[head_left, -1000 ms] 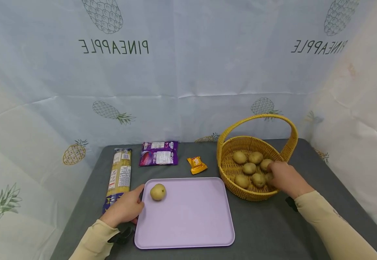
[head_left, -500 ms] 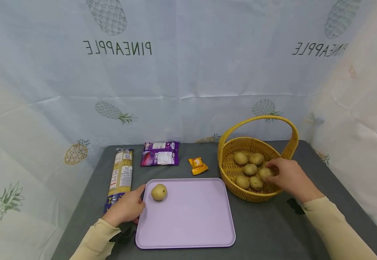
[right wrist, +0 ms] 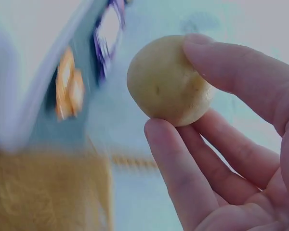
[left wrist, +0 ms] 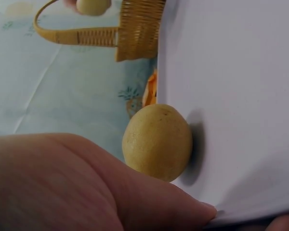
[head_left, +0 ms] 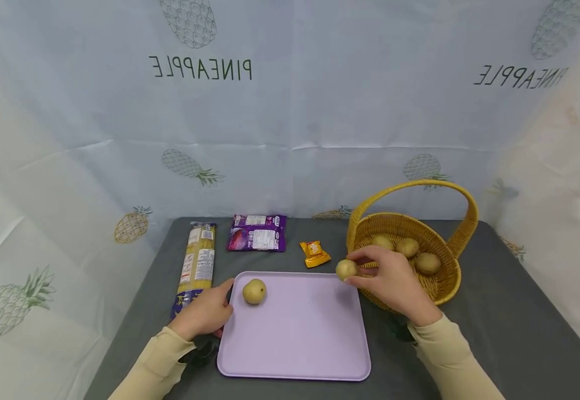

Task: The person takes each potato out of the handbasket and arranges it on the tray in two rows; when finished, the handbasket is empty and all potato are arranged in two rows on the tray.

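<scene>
A pale purple tray (head_left: 300,339) lies on the dark table, and my left hand (head_left: 202,314) grips its left rim, thumb on top. One potato (head_left: 254,291) rests in the tray's far left corner, close by my thumb in the left wrist view. My right hand (head_left: 395,280) holds another potato (right wrist: 164,79) pinched between thumb and fingertips, above the tray's far right corner. Behind that hand stands a yellow wicker basket (head_left: 451,286) with a tall handle. Potatoes (head_left: 427,263) show inside it; my right hand hides part of its contents.
Left of the tray lies a long pack of noodles (head_left: 197,261), its lower end partly behind my left hand. A purple packet (head_left: 257,233) and a small orange-wrapped item (head_left: 314,253) lie behind the tray. A pineapple-print cloth (head_left: 270,128) hangs beyond the table.
My right hand has lifted a potato out of the basket and carried it left to the tray's far right corner. My left hand stays at the tray's rim. The head view has shifted slightly.
</scene>
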A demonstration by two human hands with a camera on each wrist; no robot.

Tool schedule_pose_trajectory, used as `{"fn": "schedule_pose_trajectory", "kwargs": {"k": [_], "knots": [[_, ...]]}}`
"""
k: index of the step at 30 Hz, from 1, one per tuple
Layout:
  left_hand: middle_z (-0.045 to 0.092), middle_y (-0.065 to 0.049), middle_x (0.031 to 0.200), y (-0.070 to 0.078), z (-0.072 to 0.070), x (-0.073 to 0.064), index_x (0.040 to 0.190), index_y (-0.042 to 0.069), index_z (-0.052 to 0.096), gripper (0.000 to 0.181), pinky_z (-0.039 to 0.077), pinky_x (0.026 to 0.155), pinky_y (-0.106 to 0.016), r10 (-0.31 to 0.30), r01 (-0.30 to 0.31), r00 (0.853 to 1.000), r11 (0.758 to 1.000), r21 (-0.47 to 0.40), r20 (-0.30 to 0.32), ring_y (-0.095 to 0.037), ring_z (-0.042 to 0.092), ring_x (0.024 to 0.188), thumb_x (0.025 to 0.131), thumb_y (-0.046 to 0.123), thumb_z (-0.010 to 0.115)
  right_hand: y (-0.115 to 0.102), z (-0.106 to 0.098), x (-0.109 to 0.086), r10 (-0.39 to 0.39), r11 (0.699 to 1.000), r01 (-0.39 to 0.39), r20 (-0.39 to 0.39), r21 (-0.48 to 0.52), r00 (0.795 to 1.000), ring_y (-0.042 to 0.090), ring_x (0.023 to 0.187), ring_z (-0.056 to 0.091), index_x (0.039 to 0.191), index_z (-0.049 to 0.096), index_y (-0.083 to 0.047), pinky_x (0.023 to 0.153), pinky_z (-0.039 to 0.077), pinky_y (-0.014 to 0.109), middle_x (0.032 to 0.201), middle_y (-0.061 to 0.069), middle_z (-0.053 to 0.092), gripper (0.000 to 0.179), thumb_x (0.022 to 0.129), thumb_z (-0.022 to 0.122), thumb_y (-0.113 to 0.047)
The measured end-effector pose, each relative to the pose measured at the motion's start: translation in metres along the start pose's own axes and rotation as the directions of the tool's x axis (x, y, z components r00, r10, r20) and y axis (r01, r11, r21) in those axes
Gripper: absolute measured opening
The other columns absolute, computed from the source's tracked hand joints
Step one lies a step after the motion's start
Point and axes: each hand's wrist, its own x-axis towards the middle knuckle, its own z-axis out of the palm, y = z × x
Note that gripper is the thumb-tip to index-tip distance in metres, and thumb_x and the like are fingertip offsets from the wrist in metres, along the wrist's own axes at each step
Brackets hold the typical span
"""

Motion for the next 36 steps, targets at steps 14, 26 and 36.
{"fn": "schedule_pose_trajectory", "kwargs": {"k": [14, 26, 36], "knots": [[0.060, -0.008, 0.075, 0.008, 0.000, 0.002, 0.166, -0.004, 0.035, 0.068, 0.054, 0.046, -0.032, 0.014, -0.014, 1.000, 1.000, 0.009, 0.004, -0.019, 0.063, 0.046, 0.102, 0.004, 0.058, -0.017, 0.112, 0.033, 0.006, 0.987, -0.020, 0.082, 0.162, 0.997, 0.017, 0.100, 0.075, 0.109, 0.078, -0.011, 0.086, 0.066, 0.029, 0.104, 0.003, 0.077, 0.037, 0.077, 0.098, -0.013], [0.059, -0.007, 0.074, 0.005, 0.004, -0.003, 0.165, -0.005, 0.036, 0.067, 0.053, 0.046, -0.031, 0.008, -0.008, 1.000, 1.000, 0.007, 0.001, -0.019, 0.063, 0.046, 0.102, 0.004, 0.058, -0.019, 0.134, 0.031, -0.023, 0.993, 0.005, 0.155, 0.121, 0.988, 0.017, 0.097, 0.072, 0.105, 0.076, -0.012, 0.086, 0.065, 0.031, 0.104, 0.001, 0.075, 0.033, 0.079, 0.097, -0.015], [0.057, -0.007, 0.068, 0.005, -0.001, -0.005, 0.164, -0.006, 0.036, 0.067, 0.050, 0.045, -0.031, 0.021, -0.020, 0.999, 1.000, 0.023, -0.024, -0.020, 0.061, 0.045, 0.101, 0.003, 0.057, -0.019, 0.141, 0.035, -0.041, 0.991, 0.022, 0.141, 0.131, 0.989, 0.016, 0.097, 0.071, 0.110, 0.077, -0.012, 0.086, 0.064, 0.028, 0.106, 0.001, 0.075, 0.036, 0.080, 0.097, -0.016]]}}
